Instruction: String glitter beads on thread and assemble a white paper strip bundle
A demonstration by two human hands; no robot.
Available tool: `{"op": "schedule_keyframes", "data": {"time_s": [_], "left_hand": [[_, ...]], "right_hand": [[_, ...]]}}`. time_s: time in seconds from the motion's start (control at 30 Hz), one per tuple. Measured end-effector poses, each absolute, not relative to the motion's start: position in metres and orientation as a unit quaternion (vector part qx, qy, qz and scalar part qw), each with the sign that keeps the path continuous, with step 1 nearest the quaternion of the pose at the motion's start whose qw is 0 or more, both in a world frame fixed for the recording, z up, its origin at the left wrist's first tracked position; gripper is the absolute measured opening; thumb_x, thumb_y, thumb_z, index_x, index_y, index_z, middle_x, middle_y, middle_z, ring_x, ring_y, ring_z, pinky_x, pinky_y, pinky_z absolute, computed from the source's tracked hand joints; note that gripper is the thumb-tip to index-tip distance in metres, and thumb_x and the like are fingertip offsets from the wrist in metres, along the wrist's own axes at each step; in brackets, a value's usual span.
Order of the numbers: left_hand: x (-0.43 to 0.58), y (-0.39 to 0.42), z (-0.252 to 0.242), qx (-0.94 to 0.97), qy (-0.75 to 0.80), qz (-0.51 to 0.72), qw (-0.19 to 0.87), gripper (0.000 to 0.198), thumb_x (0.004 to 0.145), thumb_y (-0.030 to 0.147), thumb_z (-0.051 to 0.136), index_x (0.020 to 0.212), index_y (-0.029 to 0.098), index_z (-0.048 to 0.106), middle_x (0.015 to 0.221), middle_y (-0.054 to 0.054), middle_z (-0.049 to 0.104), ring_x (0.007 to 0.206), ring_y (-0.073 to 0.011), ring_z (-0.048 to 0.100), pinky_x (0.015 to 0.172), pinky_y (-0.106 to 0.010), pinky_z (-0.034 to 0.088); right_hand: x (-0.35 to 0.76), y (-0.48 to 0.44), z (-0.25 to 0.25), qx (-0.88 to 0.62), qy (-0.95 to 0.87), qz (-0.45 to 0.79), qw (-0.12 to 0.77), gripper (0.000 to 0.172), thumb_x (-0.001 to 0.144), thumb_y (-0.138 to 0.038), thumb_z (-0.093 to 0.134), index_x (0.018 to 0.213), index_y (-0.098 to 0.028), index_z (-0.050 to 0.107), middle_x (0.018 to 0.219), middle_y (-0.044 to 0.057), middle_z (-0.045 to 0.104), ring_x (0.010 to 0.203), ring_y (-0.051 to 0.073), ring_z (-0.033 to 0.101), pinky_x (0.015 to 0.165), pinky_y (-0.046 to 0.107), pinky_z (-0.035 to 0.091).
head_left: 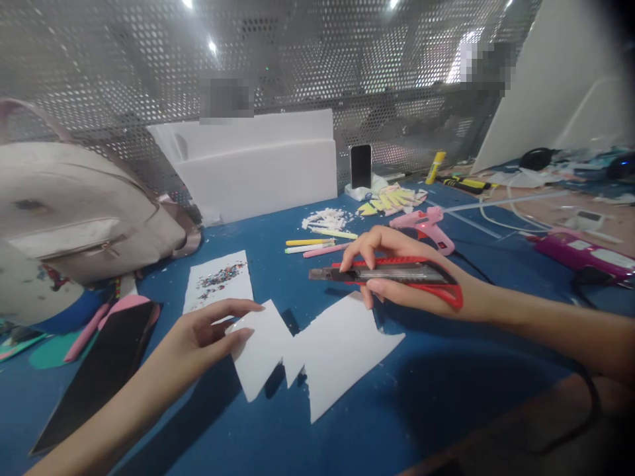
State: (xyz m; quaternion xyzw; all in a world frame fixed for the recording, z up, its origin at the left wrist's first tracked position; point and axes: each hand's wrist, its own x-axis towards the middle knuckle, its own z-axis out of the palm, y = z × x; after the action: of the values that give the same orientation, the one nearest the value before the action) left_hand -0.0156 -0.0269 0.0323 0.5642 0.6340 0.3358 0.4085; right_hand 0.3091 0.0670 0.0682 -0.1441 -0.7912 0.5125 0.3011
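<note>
In my right hand (381, 264) is a red and black box cutter (407, 272), held level with its tip to the left, above the blue table. My left hand (218, 330) pinches the left end of a white foam board piece (262, 350) between thumb and fingers. That piece has a jagged, zigzag outline and is raised a little off the table. Its wider right part (342, 350) has rough edges and lies below the box cutter; I cannot tell whether it is a separate piece. Behind my left hand lies a white sheet (238, 261) with small colourful bits on it.
A pink glue gun (426, 228) and several markers (310, 243) lie beyond my right hand. White scraps (327, 219), a phone (360, 166) and gloves (391, 198) are farther back. A backpack (94, 198) stands left; large white boards (268, 172) lean behind. A purple device (585, 258) lies right.
</note>
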Motion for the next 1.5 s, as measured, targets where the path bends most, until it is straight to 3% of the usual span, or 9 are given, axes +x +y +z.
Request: {"op": "schedule_keyframes", "data": {"time_s": [0.2,0.37,0.43,0.57,0.67,0.83,1.03,1.33,1.5], "left_hand": [[-0.014,-0.028,0.034,0.539,0.644,0.355,0.410,0.042,0.077,0.047,0.074,0.115,0.029,0.067,0.105,-0.003,0.065,0.085,-0.0189,0.065,0.069,-0.026,0.051],[-0.013,-0.026,0.040,0.510,0.646,0.350,0.448,0.044,0.079,0.049,0.071,0.118,0.028,0.065,0.111,-0.005,0.069,0.094,-0.0237,0.068,0.079,-0.031,0.052],[-0.013,-0.025,0.041,0.497,0.639,0.346,0.475,0.044,0.083,0.049,0.067,0.121,0.027,0.064,0.115,-0.006,0.071,0.097,-0.0246,0.068,0.083,-0.034,0.052],[-0.011,-0.022,0.043,0.471,0.618,0.349,0.523,0.045,0.083,0.045,0.068,0.124,0.027,0.063,0.120,-0.007,0.072,0.108,-0.0253,0.066,0.090,-0.034,0.050],[-0.010,-0.021,0.044,0.458,0.613,0.366,0.530,0.045,0.083,0.043,0.068,0.124,0.025,0.064,0.119,-0.008,0.073,0.110,-0.0260,0.066,0.093,-0.035,0.050],[-0.012,-0.018,0.042,0.446,0.603,0.378,0.544,0.043,0.083,0.046,0.068,0.121,0.024,0.067,0.114,-0.008,0.075,0.104,-0.0252,0.068,0.092,-0.036,0.053],[-0.009,-0.015,0.044,0.443,0.621,0.363,0.535,0.046,0.083,0.050,0.069,0.121,0.024,0.066,0.107,-0.007,0.075,0.097,-0.0235,0.070,0.089,-0.035,0.054],[-0.013,-0.015,0.038,0.504,0.621,0.334,0.499,0.051,0.077,0.046,0.075,0.122,0.025,0.062,0.109,-0.009,0.071,0.094,-0.0247,0.068,0.079,-0.034,0.055],[-0.017,-0.016,0.037,0.528,0.618,0.314,0.491,0.036,0.079,0.044,0.074,0.111,0.028,0.070,0.118,-0.005,0.071,0.101,-0.0239,0.066,0.084,-0.032,0.052]], "right_hand": [[0.306,0.069,0.067,-0.140,-0.799,0.503,0.299,0.014,0.095,-0.021,0.058,0.105,-0.018,0.048,0.120,0.010,0.054,0.080,0.011,0.067,0.076,0.028,0.058],[0.302,0.066,0.067,-0.135,-0.806,0.501,0.286,0.016,0.096,-0.023,0.056,0.111,-0.017,0.053,0.123,0.011,0.053,0.079,0.012,0.067,0.073,0.029,0.060],[0.301,0.065,0.070,-0.130,-0.816,0.484,0.289,0.014,0.096,-0.022,0.055,0.109,-0.017,0.055,0.122,0.012,0.055,0.093,0.017,0.068,0.076,0.029,0.060],[0.301,0.065,0.074,-0.135,-0.838,0.439,0.295,0.010,0.094,-0.021,0.057,0.103,-0.017,0.059,0.118,0.012,0.059,0.123,0.026,0.057,0.097,0.037,0.054],[0.303,0.067,0.073,-0.149,-0.840,0.433,0.290,0.010,0.094,-0.022,0.058,0.103,-0.017,0.059,0.120,0.011,0.060,0.120,0.025,0.058,0.100,0.038,0.052],[0.305,0.069,0.071,-0.148,-0.833,0.449,0.288,0.009,0.095,-0.021,0.057,0.103,-0.017,0.059,0.123,0.011,0.059,0.099,0.018,0.067,0.088,0.033,0.058],[0.304,0.068,0.073,-0.141,-0.847,0.425,0.287,0.007,0.095,-0.021,0.058,0.101,-0.018,0.060,0.119,0.011,0.060,0.123,0.024,0.057,0.103,0.038,0.051],[0.302,0.066,0.076,-0.147,-0.854,0.414,0.278,0.004,0.093,-0.022,0.059,0.094,-0.018,0.060,0.115,0.010,0.061,0.120,0.024,0.057,0.098,0.039,0.054],[0.303,0.064,0.078,-0.138,-0.864,0.407,0.264,0.006,0.093,-0.023,0.059,0.092,-0.017,0.061,0.111,0.009,0.061,0.117,0.023,0.057,0.098,0.037,0.052]]}}
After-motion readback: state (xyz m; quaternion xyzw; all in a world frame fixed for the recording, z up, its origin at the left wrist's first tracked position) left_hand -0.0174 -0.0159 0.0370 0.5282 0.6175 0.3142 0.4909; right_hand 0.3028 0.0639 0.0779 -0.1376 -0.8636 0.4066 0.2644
